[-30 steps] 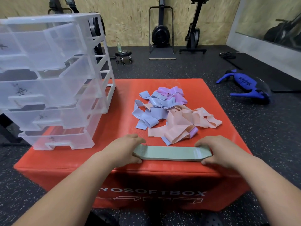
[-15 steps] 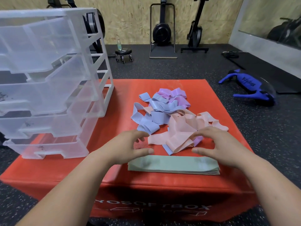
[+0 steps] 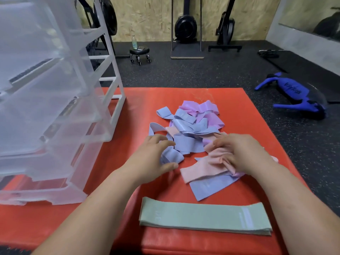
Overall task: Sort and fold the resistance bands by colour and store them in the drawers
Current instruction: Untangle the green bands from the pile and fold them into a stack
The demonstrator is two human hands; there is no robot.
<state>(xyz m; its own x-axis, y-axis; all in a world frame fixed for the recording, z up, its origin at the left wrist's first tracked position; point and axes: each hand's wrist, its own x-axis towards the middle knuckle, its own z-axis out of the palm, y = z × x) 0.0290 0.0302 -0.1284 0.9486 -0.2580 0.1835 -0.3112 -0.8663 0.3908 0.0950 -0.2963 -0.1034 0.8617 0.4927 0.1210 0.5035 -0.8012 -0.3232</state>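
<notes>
- The left hand point(image 3: 154, 155) is spread above the blue bands point(image 3: 189, 144), fingers lightly bent, nothing gripped.
- The right hand point(image 3: 239, 153) is set on the pink bands point(image 3: 206, 168) with fingers curled into the cloth; whether a band is actually pinched cannot be told, the fingertips being hidden.
- The green bands point(image 3: 204, 218) lie folded in a flat stack at the near edge of the red box point(image 3: 147, 100), apart from the mixed pile.
- One colour should be drawn out at a time, the neighbouring blue being pinned by the free hand so that tangled loops are not dragged along.
- Each band is best flattened before folding, and the green stack left undisturbed until the clear drawers point(image 3: 55, 107) are reached.
</notes>
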